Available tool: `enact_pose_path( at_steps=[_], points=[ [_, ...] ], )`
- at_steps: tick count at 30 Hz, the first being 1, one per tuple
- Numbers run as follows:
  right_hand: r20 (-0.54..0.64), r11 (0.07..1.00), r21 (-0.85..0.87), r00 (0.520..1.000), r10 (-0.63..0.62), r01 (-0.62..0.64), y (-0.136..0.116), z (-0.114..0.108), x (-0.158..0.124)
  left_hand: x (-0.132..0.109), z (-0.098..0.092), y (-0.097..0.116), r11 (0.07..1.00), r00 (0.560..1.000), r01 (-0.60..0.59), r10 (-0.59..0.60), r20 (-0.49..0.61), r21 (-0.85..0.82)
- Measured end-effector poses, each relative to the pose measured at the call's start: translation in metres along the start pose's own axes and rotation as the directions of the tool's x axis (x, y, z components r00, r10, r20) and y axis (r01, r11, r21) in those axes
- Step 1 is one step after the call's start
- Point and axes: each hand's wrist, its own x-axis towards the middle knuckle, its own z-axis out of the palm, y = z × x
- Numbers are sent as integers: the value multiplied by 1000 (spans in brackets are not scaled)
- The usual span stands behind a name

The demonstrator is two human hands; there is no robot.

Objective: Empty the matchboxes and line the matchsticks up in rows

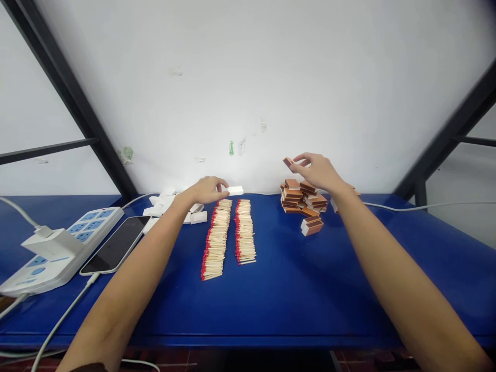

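My left hand [207, 189] reaches to the back of the blue table [294, 289] and pinches a white matchbox tray [234, 190] just beyond two long rows of red-tipped matches [228, 235]. My right hand [315, 171] hovers above a heap of brown matchbox sleeves [304, 199], with one brown sleeve [288, 162] held between thumb and fingertips. One more sleeve [312, 226] lies alone in front of the heap.
A pile of white trays [166, 206] lies behind my left forearm. A phone [116, 244] on a cable and a white power strip [58, 248] with a charger plugged in sit at the left. A white wall and black frame bars stand behind the table.
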Motion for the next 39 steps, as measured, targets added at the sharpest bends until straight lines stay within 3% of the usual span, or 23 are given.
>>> enact_pose_path(
  at_steps=[5,10,14,18,22,25,28,30,32,34,37,39],
  points=[
    [56,985,-139,993,106,-97,27,-3,8,-9,-25,-19,977,977,211,-211,6,32],
    [47,957,-225,979,197,-182,38,-6,10,-22,-44,-39,910,895,414,-411,173,26],
    [16,960,-203,979,203,-195,41,-10,12,-34,-57,-54,898,852,437,-434,293,59],
    [-66,947,-200,968,241,-250,51,-20,12,-45,-65,-76,884,840,460,-463,284,82],
    [15,920,-157,930,367,-360,62,-34,8,-52,-68,-92,873,848,488,-482,220,30],
    [89,904,-113,902,423,-413,64,-34,5,-51,-69,-88,861,856,509,-504,117,-17],
    [70,911,-97,910,409,-402,61,-24,6,-43,-66,-73,860,843,497,-510,-173,-112],
    [97,924,-66,919,382,-377,58,-17,6,-35,-60,-59,863,774,465,-505,-383,-197],
    [146,938,-17,927,345,-346,57,-12,6,-26,-50,-46,864,696,403,-503,-513,-302],
    [133,948,19,941,311,-316,55,-13,7,-16,-37,-37,865,651,288,-492,-579,-411],
    [-9,962,38,963,270,-270,49,-24,7,-3,-17,-28,840,660,89,-453,-600,-536],
    [-52,974,55,974,223,-220,39,-36,5,3,-5,-25,828,679,36,-431,-595,-559]
  ],
)
